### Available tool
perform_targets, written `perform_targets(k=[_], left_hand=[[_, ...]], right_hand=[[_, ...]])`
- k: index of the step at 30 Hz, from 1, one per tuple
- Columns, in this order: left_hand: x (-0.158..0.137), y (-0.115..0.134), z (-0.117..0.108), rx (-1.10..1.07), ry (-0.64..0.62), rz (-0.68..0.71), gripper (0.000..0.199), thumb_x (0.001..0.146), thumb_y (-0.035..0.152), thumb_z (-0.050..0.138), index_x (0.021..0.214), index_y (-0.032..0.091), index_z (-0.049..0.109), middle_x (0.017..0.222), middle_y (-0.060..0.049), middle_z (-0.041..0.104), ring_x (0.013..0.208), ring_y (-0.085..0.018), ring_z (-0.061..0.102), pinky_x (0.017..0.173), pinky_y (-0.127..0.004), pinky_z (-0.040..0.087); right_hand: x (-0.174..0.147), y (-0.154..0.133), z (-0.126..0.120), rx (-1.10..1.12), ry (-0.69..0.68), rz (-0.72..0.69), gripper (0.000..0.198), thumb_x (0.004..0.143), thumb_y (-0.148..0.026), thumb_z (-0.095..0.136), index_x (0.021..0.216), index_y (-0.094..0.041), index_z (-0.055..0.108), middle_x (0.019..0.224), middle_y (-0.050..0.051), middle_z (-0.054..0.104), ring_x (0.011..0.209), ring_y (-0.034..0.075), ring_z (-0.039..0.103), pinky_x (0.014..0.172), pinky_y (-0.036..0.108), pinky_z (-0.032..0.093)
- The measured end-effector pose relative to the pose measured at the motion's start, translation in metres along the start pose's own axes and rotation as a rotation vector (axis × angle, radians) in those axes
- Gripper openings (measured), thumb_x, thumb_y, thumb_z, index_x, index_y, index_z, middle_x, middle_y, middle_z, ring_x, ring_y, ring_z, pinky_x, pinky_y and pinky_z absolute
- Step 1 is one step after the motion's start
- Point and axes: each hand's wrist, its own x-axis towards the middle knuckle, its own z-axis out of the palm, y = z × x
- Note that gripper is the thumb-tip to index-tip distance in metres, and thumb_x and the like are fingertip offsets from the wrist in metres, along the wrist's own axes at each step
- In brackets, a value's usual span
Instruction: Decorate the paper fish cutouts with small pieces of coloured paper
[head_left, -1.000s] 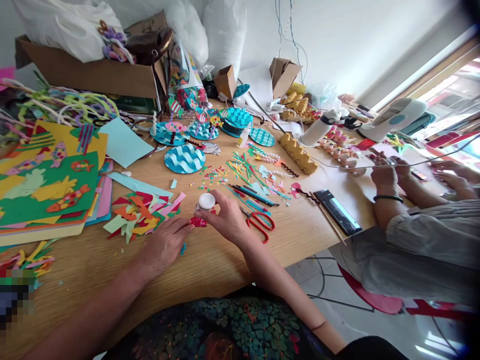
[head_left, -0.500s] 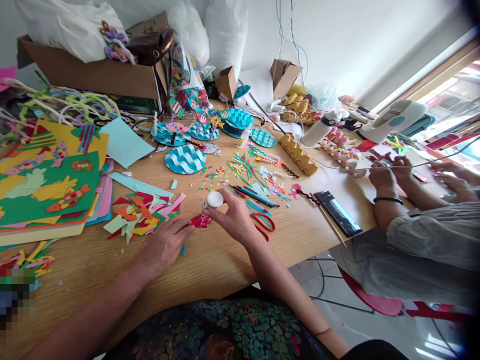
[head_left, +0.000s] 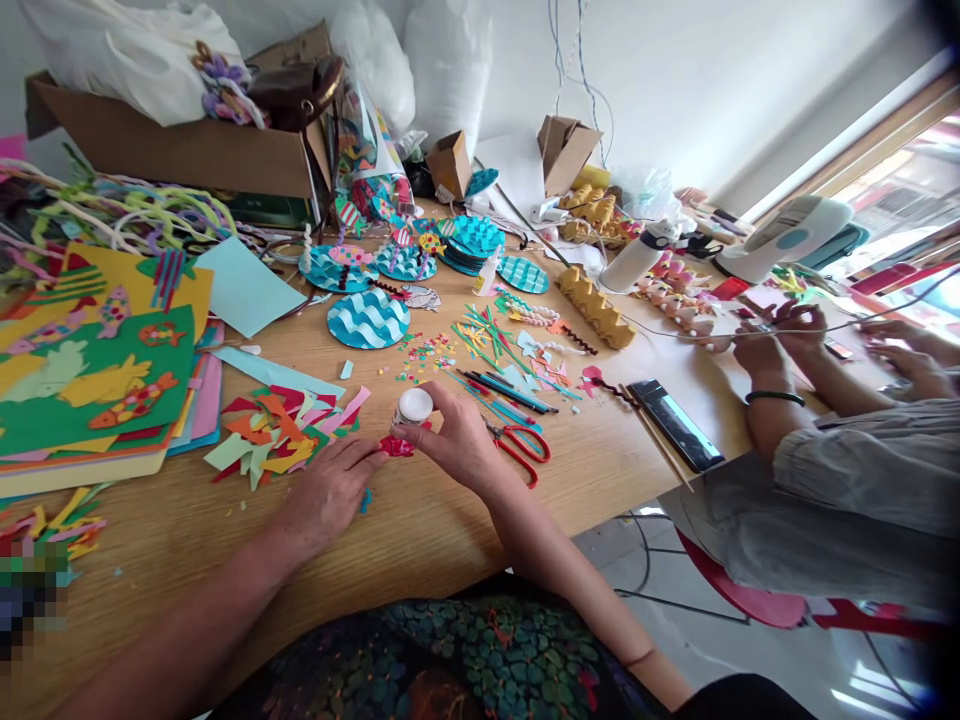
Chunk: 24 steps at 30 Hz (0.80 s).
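My right hand is closed around a glue stick, its white round end facing up. The stick stands over a small red paper piece on the table, and its lower end is hidden. The fingers of my left hand are together and press the left edge of that red piece against the wood. Red-handled scissors lie just right of my right hand. A heap of coloured paper scraps is beyond my left hand.
Blue wavy paper discs stand at the back. Pencils, thin paper strips and a phone lie to the right. Coloured sheets are stacked at left. Another person's hands work at the far right.
My right hand and the glue stick have shifted a little left over the red paper. More of the scissors shows now. My left hand stays in place.
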Motion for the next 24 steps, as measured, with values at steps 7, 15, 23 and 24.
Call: perform_targets(k=[7,15,23,24], left_hand=[[-0.001,0.001,0.000,0.009,0.009,-0.020,0.035,0.080,0.006,0.035,0.101,0.018,0.061,0.101,-0.007,0.062,0.097,-0.021,0.054,0.086,-0.038,0.048],[0.000,-0.001,0.000,0.005,0.009,0.018,0.034,0.078,0.005,0.038,0.101,0.016,0.061,0.102,-0.009,0.062,0.099,-0.022,0.054,0.086,-0.038,0.048],[-0.001,0.000,0.000,0.007,0.008,0.004,0.033,0.078,0.004,0.039,0.100,0.015,0.061,0.101,-0.008,0.062,0.097,-0.022,0.055,0.086,-0.038,0.048],[-0.001,0.000,0.000,0.012,0.005,0.003,0.034,0.078,0.004,0.039,0.100,0.015,0.061,0.101,-0.008,0.062,0.097,-0.022,0.055,0.086,-0.039,0.048]], right_hand=[[-0.005,0.004,-0.008,-0.018,0.035,0.003,0.025,0.072,-0.038,0.060,0.085,-0.018,0.053,0.076,0.000,0.060,0.069,0.013,0.052,0.061,0.022,0.036],[0.001,-0.003,0.003,-0.003,-0.007,-0.008,0.022,0.072,-0.037,0.060,0.081,-0.018,0.052,0.074,0.000,0.059,0.068,0.013,0.052,0.061,0.023,0.035],[0.000,0.003,-0.001,-0.026,0.016,-0.007,0.025,0.072,-0.038,0.059,0.084,-0.018,0.052,0.075,0.001,0.058,0.069,0.013,0.051,0.061,0.023,0.035],[0.000,0.003,-0.002,-0.027,0.022,-0.002,0.025,0.072,-0.038,0.060,0.084,-0.018,0.052,0.076,0.001,0.058,0.069,0.013,0.051,0.061,0.023,0.035]])
